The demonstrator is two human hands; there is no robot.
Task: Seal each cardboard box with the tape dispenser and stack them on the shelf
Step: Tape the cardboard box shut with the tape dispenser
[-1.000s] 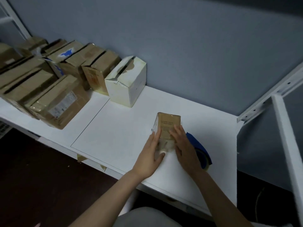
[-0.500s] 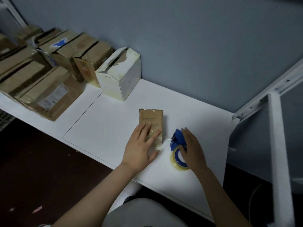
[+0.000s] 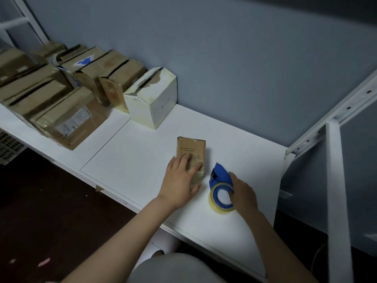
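Observation:
A small brown cardboard box (image 3: 191,149) lies flat on the white shelf (image 3: 130,160), printed text facing up. My left hand (image 3: 182,181) rests on its near end with fingers spread and fairly straight, pressing it down. Just right of the box sits a blue tape dispenser (image 3: 220,189) with a roll of clear yellowish tape. My right hand (image 3: 242,194) grips the dispenser from the right side, fingers curled on the roll.
A white box (image 3: 152,99) with a torn top stands at the back by the grey wall. Several brown boxes (image 3: 67,92) crowd the shelf's left part. A white metal upright (image 3: 336,190) and bracket frame the right side. Dark floor lies below.
The box was tipped from both hands down flat under my left hand. My right hand left the box and took hold of the tape dispenser.

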